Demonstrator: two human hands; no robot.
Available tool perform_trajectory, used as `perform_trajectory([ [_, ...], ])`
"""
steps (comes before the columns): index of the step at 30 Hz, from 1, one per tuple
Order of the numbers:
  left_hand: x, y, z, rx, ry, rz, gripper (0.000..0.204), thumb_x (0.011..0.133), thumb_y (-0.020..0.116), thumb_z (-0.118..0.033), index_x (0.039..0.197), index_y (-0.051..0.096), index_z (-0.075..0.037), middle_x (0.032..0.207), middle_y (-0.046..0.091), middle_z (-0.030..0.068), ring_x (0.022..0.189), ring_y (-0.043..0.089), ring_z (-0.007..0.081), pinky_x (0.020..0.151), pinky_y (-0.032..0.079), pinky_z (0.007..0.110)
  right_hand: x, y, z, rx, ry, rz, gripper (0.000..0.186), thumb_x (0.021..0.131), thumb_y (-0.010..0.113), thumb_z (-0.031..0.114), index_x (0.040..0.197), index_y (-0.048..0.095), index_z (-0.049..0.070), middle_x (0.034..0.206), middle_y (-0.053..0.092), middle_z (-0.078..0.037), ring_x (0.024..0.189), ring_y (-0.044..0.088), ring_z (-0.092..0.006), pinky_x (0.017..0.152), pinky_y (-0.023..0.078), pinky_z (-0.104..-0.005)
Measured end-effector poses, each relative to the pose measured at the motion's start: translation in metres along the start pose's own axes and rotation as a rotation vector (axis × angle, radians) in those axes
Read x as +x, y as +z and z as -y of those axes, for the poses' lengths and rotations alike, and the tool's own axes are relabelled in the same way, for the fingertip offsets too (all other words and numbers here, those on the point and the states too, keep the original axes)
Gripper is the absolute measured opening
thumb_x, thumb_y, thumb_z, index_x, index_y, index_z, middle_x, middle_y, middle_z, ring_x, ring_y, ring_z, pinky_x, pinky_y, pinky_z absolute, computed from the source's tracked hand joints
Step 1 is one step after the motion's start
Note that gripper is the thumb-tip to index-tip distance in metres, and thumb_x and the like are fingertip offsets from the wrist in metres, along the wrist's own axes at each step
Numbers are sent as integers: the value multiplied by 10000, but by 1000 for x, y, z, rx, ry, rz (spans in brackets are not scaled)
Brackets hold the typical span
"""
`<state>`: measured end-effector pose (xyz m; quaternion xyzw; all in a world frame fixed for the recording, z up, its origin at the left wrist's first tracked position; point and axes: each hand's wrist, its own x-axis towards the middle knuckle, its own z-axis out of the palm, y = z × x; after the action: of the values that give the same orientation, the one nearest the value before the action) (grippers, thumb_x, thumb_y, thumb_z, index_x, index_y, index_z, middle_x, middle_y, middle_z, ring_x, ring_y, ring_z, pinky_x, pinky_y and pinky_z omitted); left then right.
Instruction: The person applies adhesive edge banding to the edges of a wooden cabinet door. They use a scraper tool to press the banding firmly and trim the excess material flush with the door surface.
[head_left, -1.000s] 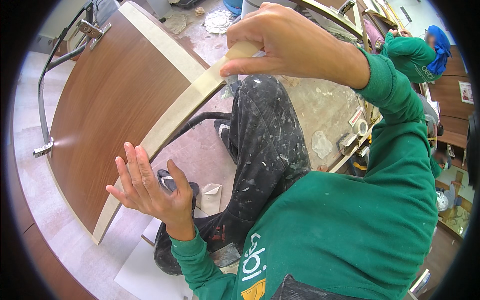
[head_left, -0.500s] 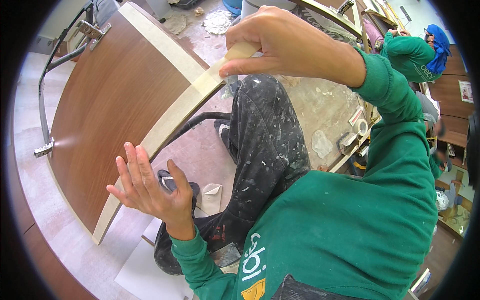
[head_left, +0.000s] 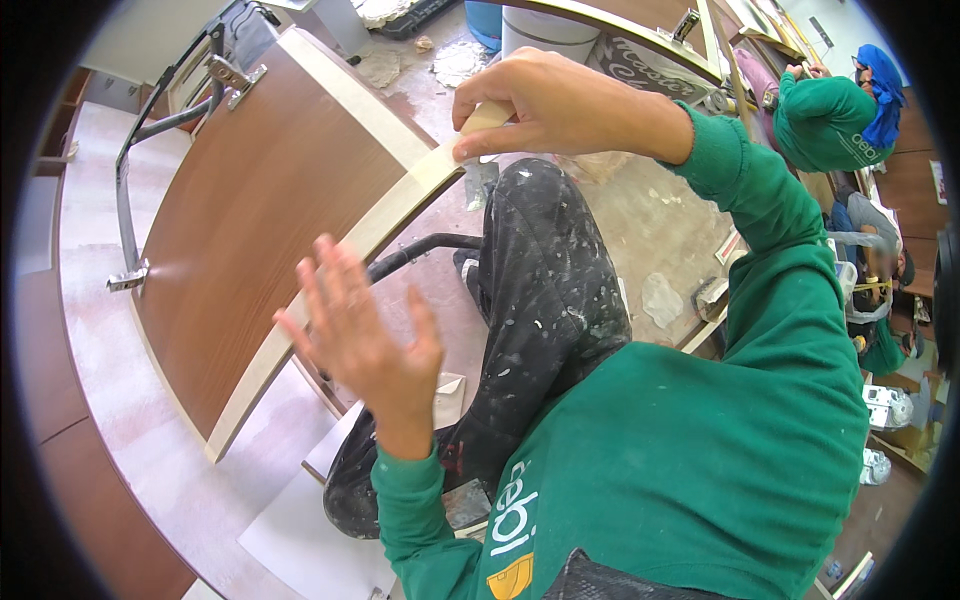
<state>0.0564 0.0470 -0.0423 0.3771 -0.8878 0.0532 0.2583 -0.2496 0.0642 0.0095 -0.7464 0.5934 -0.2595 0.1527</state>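
My right hand (head_left: pixel 555 105) has its fingers closed on a pale cream strip (head_left: pixel 487 117) at the upper end of the light edging (head_left: pixel 392 205) along a curved wood-veneer panel (head_left: pixel 250 240). My left hand (head_left: pixel 365 345), smeared by motion, is open with fingers spread, beside or over the lower part of that edging; whether it touches it I cannot tell. The panel carries metal hinges (head_left: pixel 127 281) on its far side. My paint-spattered dark trouser leg (head_left: pixel 540 250) is bent below my right hand.
A black tubular frame (head_left: pixel 125 190) stands at the left. A white drum (head_left: pixel 545 30) is at the top. A co-worker in a green top and blue head covering (head_left: pixel 820 120) crouches upper right; others work at the right. A white sheet (head_left: pixel 285 520) lies lower left.
My left hand has risen and shifted right, now blurred. My right hand keeps its hold. The whole view has shifted slightly, the panel appearing further right.
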Motion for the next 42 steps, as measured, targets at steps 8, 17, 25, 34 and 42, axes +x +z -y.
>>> perform_trajectory([
  [8, 43, 30, -46, -208, 92, 45, 767, 911, 721, -377, 1538, 477, -9, 1614, 445, 182, 1532, 359, 339, 1281, 212, 536, 15, 17, -14, 119, 45, 132, 327, 980, 737, 323, 1030, 746, -1, 810, 675, -120, 736, 595, -178, 689, 487, -359],
  [17, -80, -67, 153, 120, -122, -28, 918, 929, 670, -613, 1592, 405, -37, 1653, 403, 164, 1532, 361, 350, 1266, 219, 556, 14, 13, 3, 223, 220, 192, 334, 992, 719, 277, 1097, 733, -40, 946, 704, -81, 911, 614, -143, 858, 489, -306],
  [25, -245, -160, 335, 475, -795, 86, 539, 985, 688, -375, 1359, 640, 11, 1344, 680, 194, 1278, 608, 364, 1158, 368, 545, 2, 18, 29, -180, -57, -391, 352, 964, 719, 130, 1302, 692, 37, 1294, 674, -115, 1211, 635, -252, 1051, 465, -327],
  [34, -288, -145, 173, -11, -855, 107, 475, 934, 532, 23, 1387, 635, -77, 1338, 671, 154, 1220, 630, 365, 1017, 513, 438, -59, 182, 189, 550, -153, 402, 290, 847, 849, 156, 1085, 747, 24, 925, 716, -117, 850, 696, -269, 782, 550, -365],
  [42, -297, -160, 98, -134, -753, -112, 425, 994, 608, -90, 1418, 622, -58, 1393, 654, 160, 1319, 587, 372, 1106, 458, 436, -112, 287, 246, 306, -367, 357, 400, 772, 885, 269, 1075, 690, 95, 1011, 623, -106, 1003, 596, -308, 919, 460, -425],
])
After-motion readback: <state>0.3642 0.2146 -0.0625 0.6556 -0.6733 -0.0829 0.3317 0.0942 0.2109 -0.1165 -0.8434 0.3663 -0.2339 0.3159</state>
